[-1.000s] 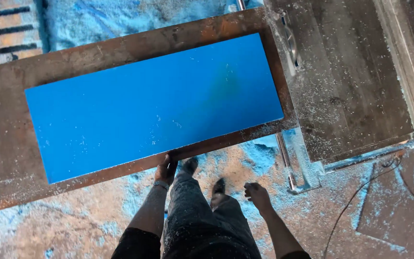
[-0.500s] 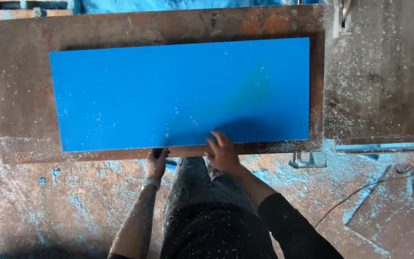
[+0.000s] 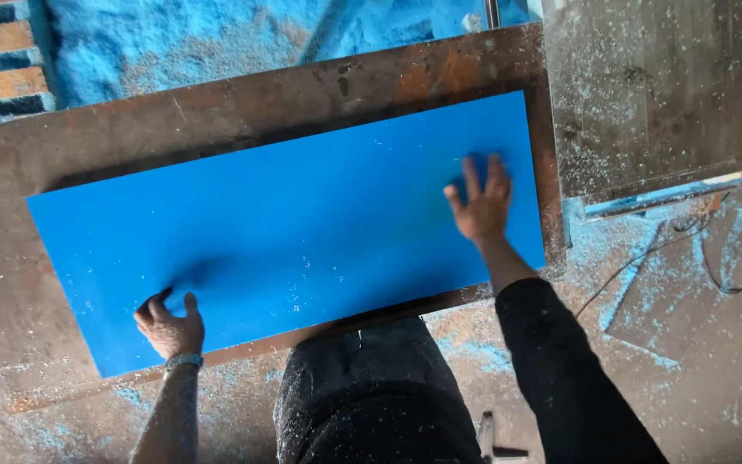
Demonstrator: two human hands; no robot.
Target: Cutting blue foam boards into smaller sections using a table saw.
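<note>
Rusty brown worktable (image 3: 242, 116) fills the scene, and the big blue sheet (image 3: 302, 223) lies flat on it, tilted a little, spanning left to right. Right hand (image 3: 479, 202) presses on the sheet's right part, fingers spread open and flat. Left hand (image 3: 170, 326) sits at the near left edge, fingers curled on the surface.

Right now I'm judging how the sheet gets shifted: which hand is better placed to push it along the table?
Right, probably. The right hand lies flat on the blue sheet, well in from its edge; the left hand is curled at the near corner, with less contact.
</note>
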